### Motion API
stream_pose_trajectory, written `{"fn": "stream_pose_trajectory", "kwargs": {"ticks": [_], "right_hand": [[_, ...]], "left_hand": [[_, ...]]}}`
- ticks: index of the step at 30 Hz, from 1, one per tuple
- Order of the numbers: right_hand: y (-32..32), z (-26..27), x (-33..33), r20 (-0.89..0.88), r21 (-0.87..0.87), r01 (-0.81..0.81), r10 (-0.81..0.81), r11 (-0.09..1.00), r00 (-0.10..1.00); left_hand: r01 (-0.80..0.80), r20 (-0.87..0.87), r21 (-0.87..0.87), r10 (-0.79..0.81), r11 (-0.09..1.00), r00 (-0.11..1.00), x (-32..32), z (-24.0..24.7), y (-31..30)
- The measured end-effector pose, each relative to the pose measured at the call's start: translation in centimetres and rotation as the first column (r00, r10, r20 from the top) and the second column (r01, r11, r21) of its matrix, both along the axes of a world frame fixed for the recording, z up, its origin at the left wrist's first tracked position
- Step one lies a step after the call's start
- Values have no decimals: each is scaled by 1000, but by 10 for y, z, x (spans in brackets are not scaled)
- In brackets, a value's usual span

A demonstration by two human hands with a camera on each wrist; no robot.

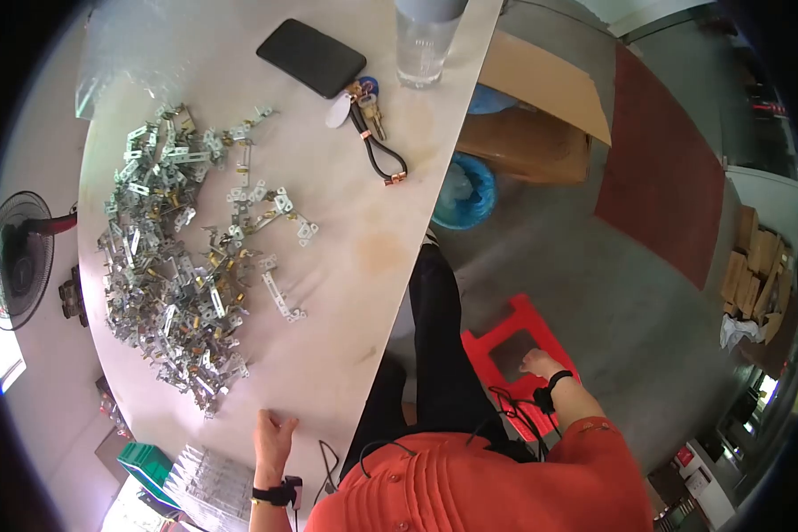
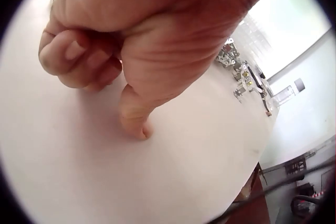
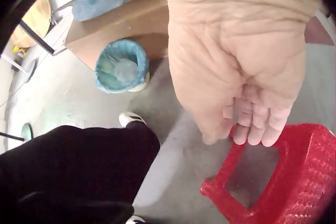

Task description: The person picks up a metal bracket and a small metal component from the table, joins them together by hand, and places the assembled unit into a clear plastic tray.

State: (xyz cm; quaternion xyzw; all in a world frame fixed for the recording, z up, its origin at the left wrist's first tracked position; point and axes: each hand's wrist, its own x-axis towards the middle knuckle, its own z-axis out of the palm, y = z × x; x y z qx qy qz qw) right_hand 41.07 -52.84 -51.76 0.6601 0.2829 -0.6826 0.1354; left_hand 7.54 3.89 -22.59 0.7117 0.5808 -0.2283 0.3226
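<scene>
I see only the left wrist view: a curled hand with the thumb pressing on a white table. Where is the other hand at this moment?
Observer: The right hand is off the table, down at the person's side, over a red stool.
Operator: Does it grip the stool?
Observer: No grip: its fingers hang loosely curled at the stool's rim and hold nothing.
Operator: What lies at the table's far end?
Observer: A black phone, with a bunch of keys beside it.
</scene>
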Motion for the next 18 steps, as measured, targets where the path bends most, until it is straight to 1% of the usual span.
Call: {"fn": "stream_pose_trajectory", "kwargs": {"ticks": [1,2,3,4,6,7,8,10,11,12,13,14,16,17,18], "right_hand": [[15,21,-8,103,15,209,-209,978,972],[20,30,-16,200,47,405,-406,913,892],[23,19,-26,206,-85,480,-456,873,866],[21,14,-34,202,-93,479,-455,873,868],[33,7,-46,184,-238,453,-418,859,890],[34,3,-51,145,-279,437,-412,855,899],[39,3,-56,136,-285,435,-413,854,900],[61,16,-60,164,-361,256,-210,897,964],[60,12,-63,151,-369,249,-206,895,967],[58,9,-65,99,-408,208,-183,889,978],[56,7,-68,47,-443,163,-159,882,986],[55,6,-69,33,-449,150,-151,881,988],[56,5,-74,-30,-500,4,-22,866,999],[52,3,-77,-43,-502,-7,-17,865,999],[46,0,-78,-100,-534,-35,-22,845,995]], "left_hand": [[59,61,-2,-59,998,996,4,-1,-5],[61,54,-10,-60,998,997,8,0,-5],[32,48,-44,-30,998,998,12,3,-5],[2,40,-77,1,997,999,16,6,-5],[14,41,-91,-10,996,999,21,8,-2],[24,24,-92,-21,996,999,21,7,-2],[32,2,-95,-32,995,999,20,8,-3],[18,-32,-110,-21,994,999,27,13,-1],[2,-54,-125,-9,992,998,29,13,-2],[-4,-70,-132,-5,991,998,27,13,-3],[20,-64,-123,-28,992,998,24,12,-2],[44,-57,-113,-50,993,997,24,12,-3],[28,-76,-126,-38,992,996,27,14,-3],[24,-79,-136,-35,990,996,30,15,-3],[19,-89,-138,-32,990,996,31,16,-2]]}}
